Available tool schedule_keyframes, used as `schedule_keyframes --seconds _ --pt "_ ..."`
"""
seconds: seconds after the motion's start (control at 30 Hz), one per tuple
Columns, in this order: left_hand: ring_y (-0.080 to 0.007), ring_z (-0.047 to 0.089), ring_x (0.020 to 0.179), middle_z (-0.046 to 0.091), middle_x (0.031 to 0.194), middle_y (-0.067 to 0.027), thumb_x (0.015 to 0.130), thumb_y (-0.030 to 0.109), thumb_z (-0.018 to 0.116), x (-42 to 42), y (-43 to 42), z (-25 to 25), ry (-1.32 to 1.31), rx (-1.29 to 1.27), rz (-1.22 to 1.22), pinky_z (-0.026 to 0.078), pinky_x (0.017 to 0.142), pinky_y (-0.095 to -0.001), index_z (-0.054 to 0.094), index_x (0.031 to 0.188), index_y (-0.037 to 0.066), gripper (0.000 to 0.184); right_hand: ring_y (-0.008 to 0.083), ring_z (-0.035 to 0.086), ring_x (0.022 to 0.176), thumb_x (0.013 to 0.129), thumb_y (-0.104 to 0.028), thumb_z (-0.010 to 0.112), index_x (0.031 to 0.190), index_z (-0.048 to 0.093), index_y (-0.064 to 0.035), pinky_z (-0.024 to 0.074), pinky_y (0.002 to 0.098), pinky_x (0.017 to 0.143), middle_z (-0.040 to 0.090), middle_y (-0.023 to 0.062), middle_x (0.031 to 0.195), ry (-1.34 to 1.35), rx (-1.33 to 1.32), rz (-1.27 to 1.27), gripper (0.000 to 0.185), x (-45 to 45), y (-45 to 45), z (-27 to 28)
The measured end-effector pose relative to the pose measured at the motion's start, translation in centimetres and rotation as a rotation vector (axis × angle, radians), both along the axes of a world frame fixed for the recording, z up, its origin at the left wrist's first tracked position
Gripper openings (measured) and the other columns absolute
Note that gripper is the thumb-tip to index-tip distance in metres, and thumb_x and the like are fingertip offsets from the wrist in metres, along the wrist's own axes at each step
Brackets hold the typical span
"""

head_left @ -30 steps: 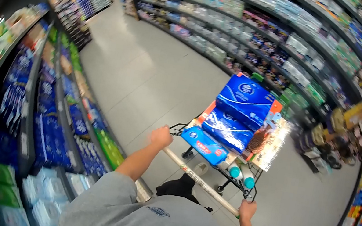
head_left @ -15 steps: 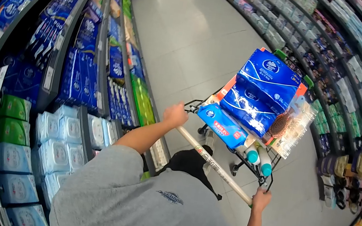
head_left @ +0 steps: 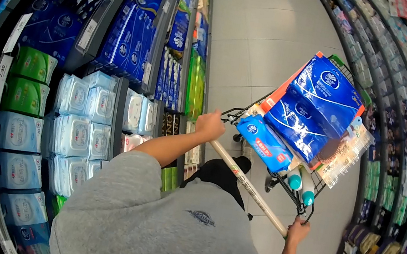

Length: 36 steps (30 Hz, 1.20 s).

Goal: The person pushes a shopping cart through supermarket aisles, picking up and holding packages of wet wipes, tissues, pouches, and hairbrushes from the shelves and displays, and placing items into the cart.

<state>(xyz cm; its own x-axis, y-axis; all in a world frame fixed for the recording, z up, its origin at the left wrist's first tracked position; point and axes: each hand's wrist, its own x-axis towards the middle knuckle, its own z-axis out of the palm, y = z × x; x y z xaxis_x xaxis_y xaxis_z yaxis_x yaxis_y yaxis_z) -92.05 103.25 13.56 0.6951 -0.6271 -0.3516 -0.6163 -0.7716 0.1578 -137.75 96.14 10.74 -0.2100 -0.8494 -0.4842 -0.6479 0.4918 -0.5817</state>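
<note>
My left hand [head_left: 210,126] is closed around the left end of a pale shopping cart handle [head_left: 250,187]. At the other end of that bar, my right hand [head_left: 297,231] is wrapped beside the black metal frame. In the cart lies a big blue tissue pack [head_left: 313,107] with a shiny wrapper. Closer to me is a smaller blue pack with a red patch [head_left: 265,143]. Two white bottles with teal caps [head_left: 301,189] lie by the right corner. A brown hairbrush [head_left: 332,150] and clear packaging [head_left: 350,158] rest at the right side.
Shelves of light blue wipes packs [head_left: 74,136], green packs [head_left: 27,96] and blue tissue packs [head_left: 126,40] stand close on my left. On the right runs another curved-looking shelf row [head_left: 399,131]. A tiled aisle floor [head_left: 259,45] stretches ahead between them.
The left shelves have shifted right in view, and the cart sits slightly further right and turned. Both hands keep hold of the handle.
</note>
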Motion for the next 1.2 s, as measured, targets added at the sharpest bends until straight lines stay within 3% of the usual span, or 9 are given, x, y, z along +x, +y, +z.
schedule_keyframes --seconds 0.53,1.0,1.2 --pt "-0.0394 0.065 0.079 0.066 0.082 -0.0209 0.077 0.018 0.063 4.4 0.4 0.4 0.056 0.013 0.257 0.050 0.072 -0.0483 0.051 0.097 0.000 0.029 0.0209 0.058 0.046 0.083 -0.012 0.061 0.072 0.049 0.0015 0.0456 0.0331 0.044 0.055 0.0098 0.059 0.011 -0.042 0.315 0.022 8.1 -13.3 -1.2" --pt "-0.0410 0.064 0.081 0.065 0.083 -0.0229 0.077 0.011 0.060 10.8 -3.6 -1.1 0.103 0.023 0.456 0.049 0.072 -0.0503 0.049 0.098 0.000 0.027 0.0234 0.061 0.050 0.083 -0.020 0.059 0.075 0.052 -0.0001 0.0481 0.0366 0.054 0.059 0.0124 0.057 0.155 -0.084 0.557 0.023 19.5 -26.2 -2.6" --pt "-0.0400 0.065 0.085 0.066 0.087 -0.0232 0.077 0.018 0.062 14.6 -5.2 -2.5 0.086 0.003 0.528 0.049 0.076 -0.0491 0.053 0.099 0.000 0.030 0.0231 0.061 0.050 0.082 -0.018 0.058 0.076 0.055 0.0018 0.0491 0.0360 0.052 0.059 0.0117 0.058 0.082 -0.057 0.582 0.021 25.0 -30.7 -3.5"
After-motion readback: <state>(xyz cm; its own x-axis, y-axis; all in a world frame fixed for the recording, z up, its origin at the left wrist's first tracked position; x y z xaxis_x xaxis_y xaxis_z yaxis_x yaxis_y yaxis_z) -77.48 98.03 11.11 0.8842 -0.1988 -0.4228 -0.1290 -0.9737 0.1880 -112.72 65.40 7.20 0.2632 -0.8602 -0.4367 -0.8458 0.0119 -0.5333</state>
